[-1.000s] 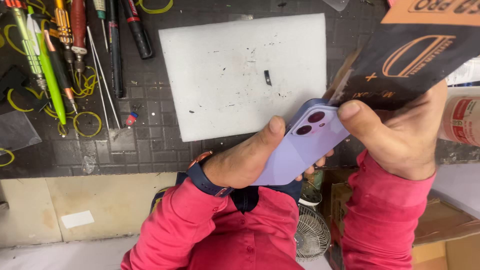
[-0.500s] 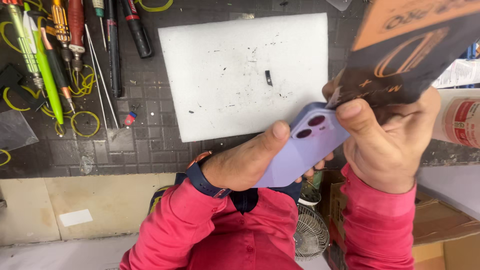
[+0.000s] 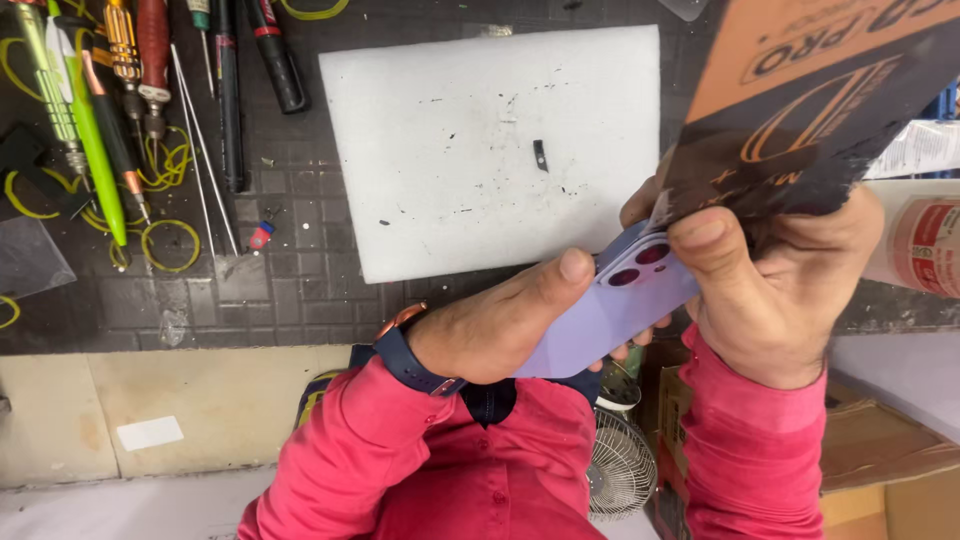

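left hand (image 3: 490, 330) grips lilac phone (image 3: 600, 320) | right hand (image 3: 775, 290) clenches dark packet (image 3: 800, 110), now drawn closer over phone's camera end | foam pad (image 3: 480, 140) beyond phone

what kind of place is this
Probably a phone repair bench. Screwdrivers and tweezers lie in a row on a dark gridded work mat beside a white foam pad, and the hands hold a lilac phone against a dark packet.

Black-orange pouch (image 3: 810, 100) — upper right.
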